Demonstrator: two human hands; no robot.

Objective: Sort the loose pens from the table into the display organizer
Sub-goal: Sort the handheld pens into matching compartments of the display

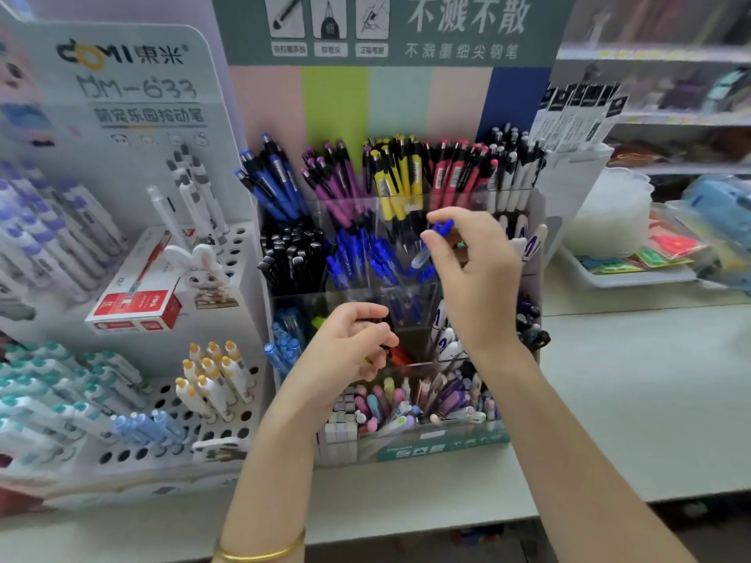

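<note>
A clear tiered display organizer stands in the middle of the white table, its compartments packed with blue, purple, yellow, red, black and white pens. My right hand is raised over the middle tier and pinches a blue capped pen, tilted, above the compartment of blue pens. My left hand hovers lower, in front of the third tier, fingers curled around dark pens with red ones just below; most of them are hidden by the fingers.
A white perforated pen stand with a rabbit figure and a red pen box fills the left. A white tray of colourful packets sits at the right rear. Bare table surface lies to the right.
</note>
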